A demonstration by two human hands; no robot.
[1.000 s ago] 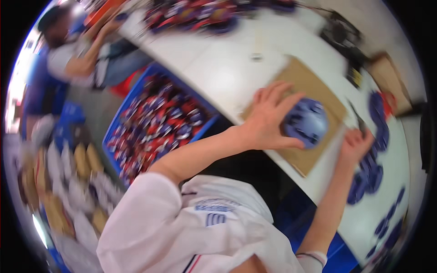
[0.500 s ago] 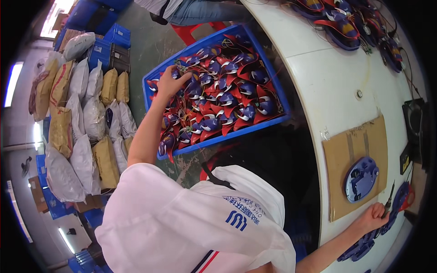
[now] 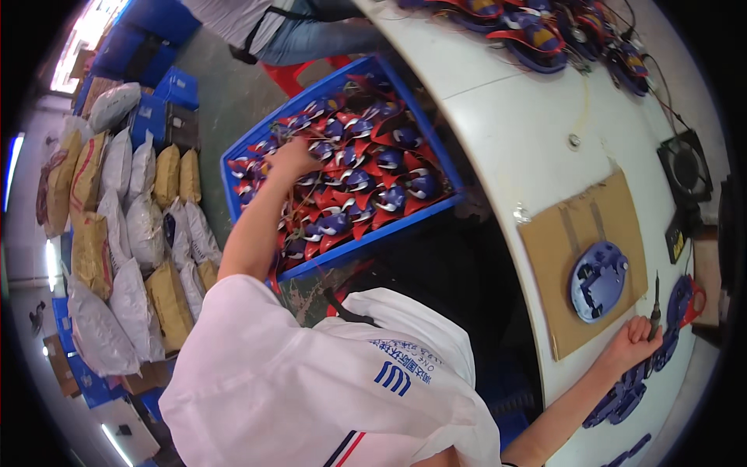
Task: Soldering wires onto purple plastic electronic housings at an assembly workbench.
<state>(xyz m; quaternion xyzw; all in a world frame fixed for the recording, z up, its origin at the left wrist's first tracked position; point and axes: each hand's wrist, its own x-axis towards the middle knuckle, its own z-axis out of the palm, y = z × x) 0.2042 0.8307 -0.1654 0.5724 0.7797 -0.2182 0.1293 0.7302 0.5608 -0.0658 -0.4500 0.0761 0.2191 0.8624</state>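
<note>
My left hand point(image 3: 292, 156) reaches down into a blue plastic crate point(image 3: 373, 237) standing on the floor beside the table. The crate is full of red and blue moulded parts point(image 3: 373, 175) with wires, and my fingers curl among them; whether they grip one is unclear. My right hand point(image 3: 634, 342) rests on the white table point(image 3: 513, 117), closed around a thin dark screwdriver point(image 3: 655, 300) that points away from me. Just left of that hand, a blue oval part point(image 3: 597, 280) lies on a sheet of brown cardboard point(image 3: 572, 226).
More red and blue parts point(image 3: 537, 31) are piled at the table's far end. A black fan point(image 3: 685, 167) sits at the right edge, with flat blue pieces point(image 3: 622, 389) near my right hand. Filled sacks point(image 3: 124, 233) line the floor on the left. Another person sits on a red stool point(image 3: 299, 74).
A second ago my left hand pressed the blue oval part on the cardboard; it then swung left into the crate and stays there. My right hand keeps the screwdriver on the table.
</note>
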